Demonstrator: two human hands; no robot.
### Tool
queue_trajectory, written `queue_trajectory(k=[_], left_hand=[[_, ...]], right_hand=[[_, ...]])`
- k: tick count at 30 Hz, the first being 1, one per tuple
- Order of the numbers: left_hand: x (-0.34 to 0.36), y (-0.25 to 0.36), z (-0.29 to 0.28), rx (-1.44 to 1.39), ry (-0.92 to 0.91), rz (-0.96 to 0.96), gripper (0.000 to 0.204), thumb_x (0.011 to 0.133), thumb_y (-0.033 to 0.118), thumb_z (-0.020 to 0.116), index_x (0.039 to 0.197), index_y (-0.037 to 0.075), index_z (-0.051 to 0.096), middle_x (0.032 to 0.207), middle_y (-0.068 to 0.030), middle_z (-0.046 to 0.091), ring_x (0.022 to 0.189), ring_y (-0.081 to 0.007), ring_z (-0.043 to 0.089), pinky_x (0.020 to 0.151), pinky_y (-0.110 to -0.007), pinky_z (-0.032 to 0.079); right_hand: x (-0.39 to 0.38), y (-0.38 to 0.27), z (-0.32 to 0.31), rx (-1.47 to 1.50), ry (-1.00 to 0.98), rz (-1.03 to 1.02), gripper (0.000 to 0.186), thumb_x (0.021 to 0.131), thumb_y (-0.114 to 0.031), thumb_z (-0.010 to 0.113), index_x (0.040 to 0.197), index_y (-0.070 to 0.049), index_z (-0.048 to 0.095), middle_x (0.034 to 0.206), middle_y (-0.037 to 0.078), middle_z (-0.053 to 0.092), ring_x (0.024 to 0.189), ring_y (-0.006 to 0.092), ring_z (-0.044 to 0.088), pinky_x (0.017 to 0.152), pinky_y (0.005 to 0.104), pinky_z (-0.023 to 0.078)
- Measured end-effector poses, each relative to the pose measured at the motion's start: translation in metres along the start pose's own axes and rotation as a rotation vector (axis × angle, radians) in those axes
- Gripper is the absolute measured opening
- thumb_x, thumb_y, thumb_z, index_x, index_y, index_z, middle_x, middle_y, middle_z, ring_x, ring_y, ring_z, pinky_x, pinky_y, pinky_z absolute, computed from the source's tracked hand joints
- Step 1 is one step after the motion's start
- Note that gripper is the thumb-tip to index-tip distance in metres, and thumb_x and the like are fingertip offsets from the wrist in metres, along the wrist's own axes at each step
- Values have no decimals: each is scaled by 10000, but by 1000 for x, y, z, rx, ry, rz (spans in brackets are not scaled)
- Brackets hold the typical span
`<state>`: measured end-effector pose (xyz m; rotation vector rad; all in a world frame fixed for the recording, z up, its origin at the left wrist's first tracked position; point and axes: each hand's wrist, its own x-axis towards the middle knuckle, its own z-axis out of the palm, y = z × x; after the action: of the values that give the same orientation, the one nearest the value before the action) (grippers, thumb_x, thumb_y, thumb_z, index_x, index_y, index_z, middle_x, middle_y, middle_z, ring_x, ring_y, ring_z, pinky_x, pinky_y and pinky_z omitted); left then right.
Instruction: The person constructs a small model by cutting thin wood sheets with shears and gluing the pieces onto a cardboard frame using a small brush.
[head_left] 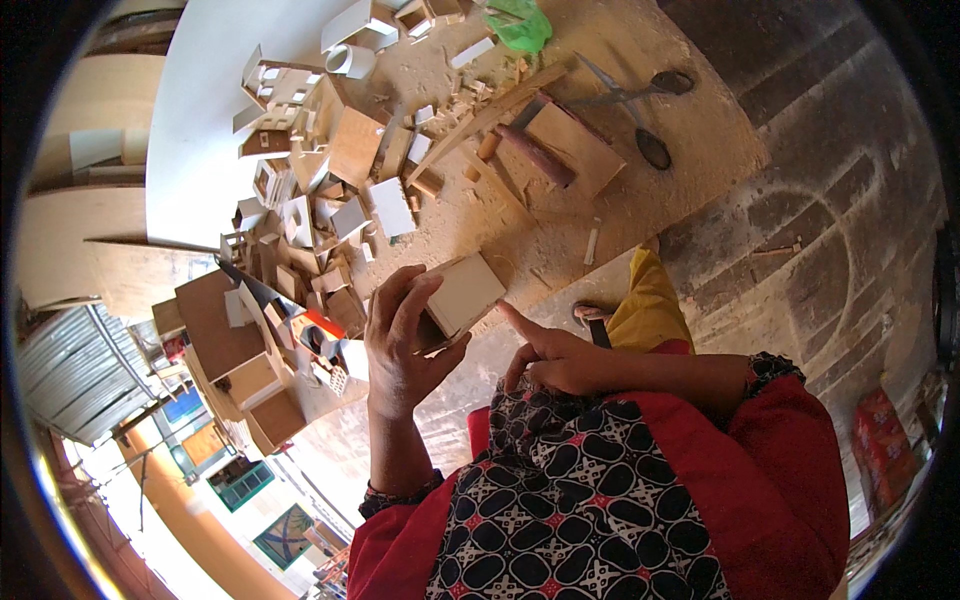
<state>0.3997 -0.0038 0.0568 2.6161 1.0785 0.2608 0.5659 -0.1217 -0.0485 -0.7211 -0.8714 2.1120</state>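
Observation:
My left hand (402, 335) grips a small wooden box (466, 296) with a pale, flat top face and a darker side, the thumb below and the fingers over its left end. The box is tilted above the table's near edge. My right hand (556, 355) is just right of it, holding nothing. Its index finger stretches toward the box's right corner, while the other fingers curl in; I cannot tell whether the fingertip touches. Beyond the box lie a white panel (391, 207) and a dark wooden cylinder (537, 156) on a flat board (575, 150).
Scissors (630, 105) with dark handles and a green plastic bag (522, 25) lie on the sawdust-covered table (690, 130). Many wood offcuts and small boxes crowd its left side, near a large brown wooden box (222, 325). A yellow cloth (650, 305) shows beyond my right forearm.

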Motion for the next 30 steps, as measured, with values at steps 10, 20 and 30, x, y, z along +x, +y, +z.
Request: queue_trajectory(k=[10, 20, 30], left_hand=[[-1, -1, 1, -9, -2, 9, 615, 500, 65, 798, 1079, 99, 596, 1181, -182, 546, 1062, -342, 569, 874, -424, 490], [-1, -1, 4, -1, 10, 9, 601, 495, 65, 798, 1053, 118, 580, 1180, -180, 537, 1049, -347, 571, 851, -420, 501], [-3, -5, 8, -25, 18, 56, 516, 496, 52, 801, 968, 140, 614, 1212, -181, 507, 1052, -350, 566, 834, -421, 506]], right_hand=[[7, -7, -21, -898, 482, -467, 543, 797, -107, 643, 1299, -46, 446, 992, 210, 597, 902, 383, 597, 758, 439, 496], [45, 15, -33, -908, 519, -588, 479, 783, -108, 709, 1205, -82, 486, 939, 187, 637, 821, 342, 653, 677, 421, 525], [44, 18, -36, -1091, 534, -619, 376, 792, -141, 707, 1136, -96, 560, 870, 138, 646, 750, 307, 647, 606, 399, 519]])
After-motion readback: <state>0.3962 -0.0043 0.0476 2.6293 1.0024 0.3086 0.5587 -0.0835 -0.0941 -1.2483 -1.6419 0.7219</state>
